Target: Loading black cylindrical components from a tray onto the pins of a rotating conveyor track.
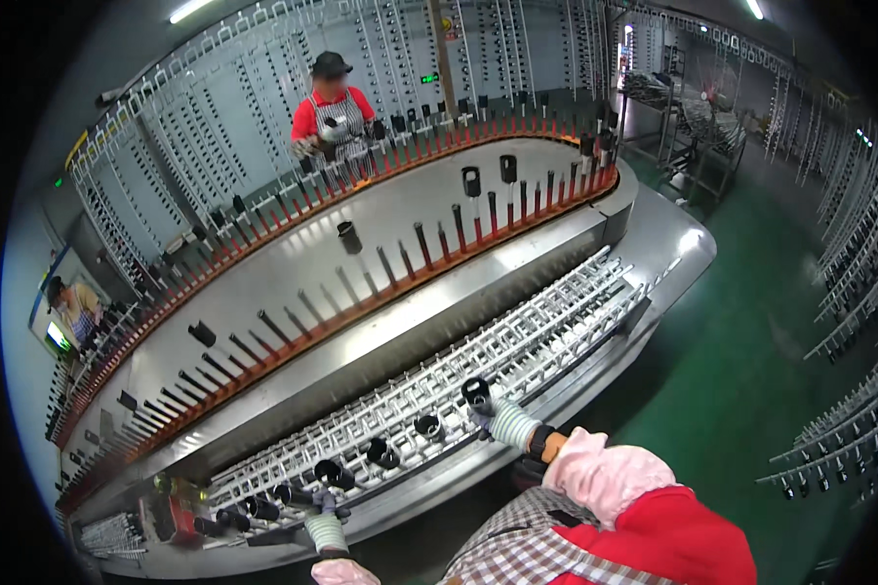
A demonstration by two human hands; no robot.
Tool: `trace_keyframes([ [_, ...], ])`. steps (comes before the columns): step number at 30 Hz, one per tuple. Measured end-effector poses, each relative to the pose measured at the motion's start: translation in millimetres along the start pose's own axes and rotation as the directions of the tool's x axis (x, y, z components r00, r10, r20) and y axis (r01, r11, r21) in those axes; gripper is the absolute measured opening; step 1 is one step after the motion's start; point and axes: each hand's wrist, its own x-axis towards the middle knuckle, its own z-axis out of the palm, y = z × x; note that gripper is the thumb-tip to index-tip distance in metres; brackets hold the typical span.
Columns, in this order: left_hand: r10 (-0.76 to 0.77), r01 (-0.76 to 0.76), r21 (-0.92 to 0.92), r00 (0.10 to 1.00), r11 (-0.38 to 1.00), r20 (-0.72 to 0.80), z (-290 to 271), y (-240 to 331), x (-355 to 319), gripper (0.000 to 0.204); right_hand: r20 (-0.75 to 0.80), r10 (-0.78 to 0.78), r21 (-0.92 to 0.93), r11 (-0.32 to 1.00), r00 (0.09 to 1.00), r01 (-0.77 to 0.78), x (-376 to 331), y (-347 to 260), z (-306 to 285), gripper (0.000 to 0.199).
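Note:
My right hand (509,423), in a striped glove, closes on a black cup-shaped part (476,392) with an open top, above the white metal hanging racks (429,390). Lower left, my gloved left hand (325,526) is at the front edge of the racks, its dark fingertips bunched beside a black cup-shaped part (334,475); what they grip is hidden. More such black parts sit in a row along the front rack, among them one (382,452) between my hands and another (427,426) nearer my right hand.
Beyond the racks, a looped conveyor (400,292) carries upright spindles, some topped with black parts. One person (332,127) stands behind it, another (73,307) at far left. Hanging racks (854,244) line the right side above a green floor (741,322).

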Motion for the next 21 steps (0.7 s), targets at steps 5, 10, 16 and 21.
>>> trace_keyframes([
  [5,0.012,-0.01,0.043,0.999,0.999,-0.053,6.8,21.9,-13.0,0.011,0.364,-0.034,-0.218,0.968,0.931,0.121,29.6,-59.6,-81.3,0.027],
  [10,0.121,-0.144,-0.053,0.943,0.988,-0.309,32.5,24.6,-42.8,0.019,-0.245,-0.48,-0.245,0.871,0.842,0.425,171.2,-129.2,-167.2,0.039],
  [16,0.281,-0.213,0.305,0.938,0.928,-0.203,174.3,110.2,-172.8,0.033,-0.423,-0.569,-0.42,0.813,0.705,0.404,315.3,-141.4,-197.3,0.055],
  [21,0.188,-0.227,0.34,0.972,0.913,0.144,237.0,111.2,-195.6,0.043,-0.182,-0.394,0.169,0.89,0.901,0.423,332.1,-221.1,-143.9,0.032],
])
